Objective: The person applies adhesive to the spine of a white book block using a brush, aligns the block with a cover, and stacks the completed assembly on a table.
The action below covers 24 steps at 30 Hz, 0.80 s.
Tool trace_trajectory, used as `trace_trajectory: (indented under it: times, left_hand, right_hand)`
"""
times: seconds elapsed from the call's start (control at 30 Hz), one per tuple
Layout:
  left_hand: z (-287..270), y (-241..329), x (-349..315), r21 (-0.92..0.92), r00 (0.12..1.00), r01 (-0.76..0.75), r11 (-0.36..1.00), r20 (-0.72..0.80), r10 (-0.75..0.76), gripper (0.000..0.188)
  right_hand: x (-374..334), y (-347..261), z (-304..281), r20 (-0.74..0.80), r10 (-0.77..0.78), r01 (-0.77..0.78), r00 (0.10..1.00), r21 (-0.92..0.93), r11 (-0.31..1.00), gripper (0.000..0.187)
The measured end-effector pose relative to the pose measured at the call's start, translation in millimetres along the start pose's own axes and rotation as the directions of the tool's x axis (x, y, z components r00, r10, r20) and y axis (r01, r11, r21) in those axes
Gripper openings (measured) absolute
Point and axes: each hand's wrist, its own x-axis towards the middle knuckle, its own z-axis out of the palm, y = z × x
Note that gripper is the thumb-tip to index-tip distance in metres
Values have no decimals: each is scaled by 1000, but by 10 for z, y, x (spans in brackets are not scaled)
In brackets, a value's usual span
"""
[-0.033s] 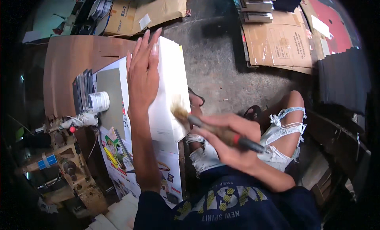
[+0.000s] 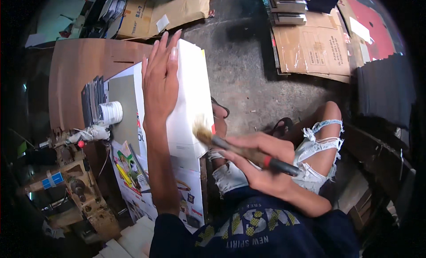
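Note:
A thick stack of white paper (image 2: 191, 80) lies near the right edge of the worktable (image 2: 84, 76). My left hand (image 2: 159, 85) rests flat on top of it, fingers stretched toward its far end. In my right hand (image 2: 268, 165) is a round brush (image 2: 219, 142) with pale bristles and a dark handle with a red band. Its bristle tip, somewhat blurred, is at the near right side of the stack; whether it presses on the paper I cannot tell. Printed sheets (image 2: 193, 204) spread beneath and in front of the stack.
Left of my arm stand a white tub (image 2: 111, 113) and a pile of thin booklets (image 2: 92, 100). A colourful magazine (image 2: 128, 167) lies closer in. A metal-and-wood machine (image 2: 82, 187) flanks the table. Cardboard (image 2: 310, 49) is stacked on the floor at far right.
The brush and my right hand have shifted very slightly. My left hand stays flat in the same place on the stack.

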Motion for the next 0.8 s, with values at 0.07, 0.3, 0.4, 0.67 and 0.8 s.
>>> trace_trajectory:
  times: [0.07, 0.3, 0.4, 0.67, 0.8]
  left_hand:
    - [-4, -20, -10, -8, 1000, -1, 1000, -8, 1, 46]
    - [33, -45, 22, -32, 999, -32, 999, -27, 31, 46]
    - [28, -32, 5, -20, 999, -35, 999, -36, 35, 46]
    - [16, 21, -32, -23, 999, 1, 1000, -37, -1, 47]
    - [45, -77, 20, -10, 999, -35, 999, -25, 35, 47]
  right_hand:
    - [28, -164, -158, 80, 50, -50, 996, -1, 999, 24]
    - [627, 66, 80, -179, -29, 50, 983, 114, 992, 19]
    - [234, 2, 45, 21, -64, 66, 998, -144, 987, 25]
    - [55, -262, -283, 110, -117, 128, 987, -100, 987, 24]
    - [303, -99, -122, 39, -235, 238, 971, -199, 951, 24]
